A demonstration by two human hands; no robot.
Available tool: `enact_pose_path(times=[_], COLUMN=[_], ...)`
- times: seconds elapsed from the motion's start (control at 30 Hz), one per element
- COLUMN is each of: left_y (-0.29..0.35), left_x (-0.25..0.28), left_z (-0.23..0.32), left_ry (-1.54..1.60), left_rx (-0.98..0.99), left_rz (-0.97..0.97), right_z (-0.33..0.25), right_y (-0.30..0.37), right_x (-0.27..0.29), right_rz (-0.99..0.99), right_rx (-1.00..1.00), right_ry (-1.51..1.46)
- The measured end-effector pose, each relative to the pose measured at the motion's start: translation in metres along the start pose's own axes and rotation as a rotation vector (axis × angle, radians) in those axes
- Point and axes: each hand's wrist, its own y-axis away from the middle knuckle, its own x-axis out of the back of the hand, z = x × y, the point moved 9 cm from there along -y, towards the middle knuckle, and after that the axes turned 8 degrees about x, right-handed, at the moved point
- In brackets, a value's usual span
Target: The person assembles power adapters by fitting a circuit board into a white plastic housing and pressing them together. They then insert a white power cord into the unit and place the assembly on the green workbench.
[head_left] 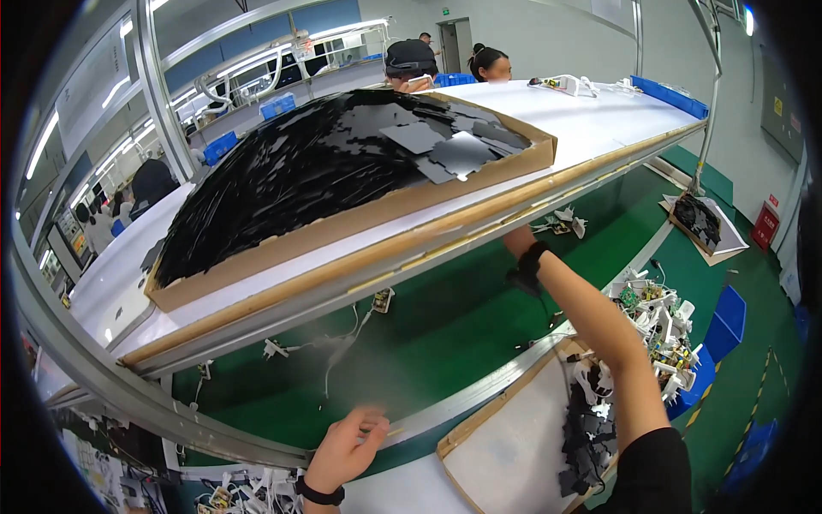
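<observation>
My left hand (347, 447), with a black band at its wrist, is low in the middle of the head view, beside a metal rail (467, 390). Its fingers are loosely bent, the thumb stands a little apart, and I see nothing in it. My right arm reaches forward beneath the tabletop's wooden edge (411, 231). Of my right hand (516, 240) only the part by the dark wrist strap shows; the table edge hides its fingers. Nearest to it is a small circuit board with white plug parts (561, 223). Another board with a white cable (383, 300) lies further left.
A cardboard tray (360, 210) heaped with black, shiny flat pieces stands on the white table. Below right are a pile of white chargers and circuit boards (664, 330), black scraps (591, 437) and a blue bin (726, 321). A metal post (163, 94) rises at left. People sit beyond the table.
</observation>
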Motion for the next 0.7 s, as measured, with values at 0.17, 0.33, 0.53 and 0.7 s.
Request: enact_pose_path(times=[0.17, 0.33, 0.53, 0.7], left_y=[0.019, 0.023, 0.029, 0.026], left_x=[0.005, -0.005, -0.017, -0.028], left_z=[-0.01, -0.001, -0.016, 0.014], left_ry=[-0.039, -0.084, 0.216, 0.601], left_rx=[0.006, -0.112, -0.016, -0.117], left_rz=[0.009, -0.047, -0.201, -0.203], right_z=[-0.044, -0.111, -0.159, -0.232], right_y=[0.06, 0.069, 0.161, 0.181], right_x=[-0.047, -0.021, -0.114, -0.124], right_rz=[-0.002, 0.011, -0.56, -0.441], right_rx=[-0.212, 0.517, -0.424, -0.16], right_ry=[-0.275, 0.2, -0.231, -0.464])
